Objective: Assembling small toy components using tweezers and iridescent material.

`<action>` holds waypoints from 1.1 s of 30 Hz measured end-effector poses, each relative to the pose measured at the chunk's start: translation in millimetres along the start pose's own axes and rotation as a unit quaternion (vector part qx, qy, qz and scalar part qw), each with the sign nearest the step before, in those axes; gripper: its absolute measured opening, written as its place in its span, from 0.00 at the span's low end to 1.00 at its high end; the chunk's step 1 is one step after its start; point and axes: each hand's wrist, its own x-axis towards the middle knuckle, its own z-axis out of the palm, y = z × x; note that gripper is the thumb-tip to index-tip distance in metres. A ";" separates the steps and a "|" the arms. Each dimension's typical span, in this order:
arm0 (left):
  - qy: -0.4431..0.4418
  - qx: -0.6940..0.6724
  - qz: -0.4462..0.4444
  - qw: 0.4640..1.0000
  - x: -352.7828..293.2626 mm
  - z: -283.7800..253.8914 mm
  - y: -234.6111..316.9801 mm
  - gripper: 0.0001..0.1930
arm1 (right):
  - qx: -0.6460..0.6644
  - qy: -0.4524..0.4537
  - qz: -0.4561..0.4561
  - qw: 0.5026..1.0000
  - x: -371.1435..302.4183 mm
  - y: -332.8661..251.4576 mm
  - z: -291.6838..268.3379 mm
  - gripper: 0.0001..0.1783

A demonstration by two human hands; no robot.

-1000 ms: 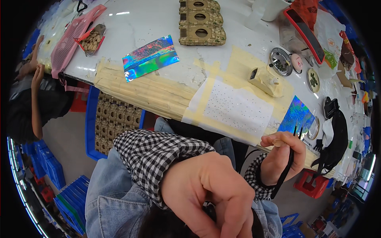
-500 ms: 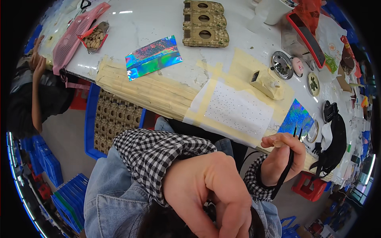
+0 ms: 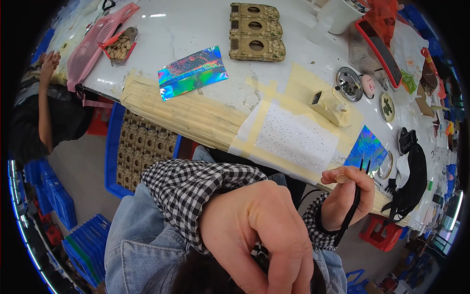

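Close to the camera, my left hand (image 3: 259,230) is raised with bent fingers pointing down. Its fingertips run out of the picture, so what they hold, if anything, is hidden. My right hand (image 3: 346,196) is raised at the table's near edge, closed round black tweezers (image 3: 350,215). Their two slim points stick up, apart, above the fingers. A small pale bit (image 3: 341,179) shows at the thumb and finger, too small to tell for sure. Behind this hand lies a blue holographic sheet (image 3: 364,149). White paper with small dots (image 3: 293,134) is taped to the table at its left.
Three camouflage-patterned casings (image 3: 257,45) stand at the back. A holographic pouch (image 3: 193,73) and a bag of nuts (image 3: 119,46) lie at left. Round dishes (image 3: 349,83), a taped block (image 3: 329,106) and a red-edged phone (image 3: 378,51) are at right. A blue crate (image 3: 113,161) holds more casings.
The view has shifted slightly, moving the table things a little right and down. Both hands keep nearly the same pose. At far left, another person's hand has moved.
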 end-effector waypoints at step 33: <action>0.448 -0.085 -0.119 0.882 -51.5 -38.7 -0.4 0.07 | -0.391 -0.121 -0.361 0.838 2.7 -1.4 20.8 0.12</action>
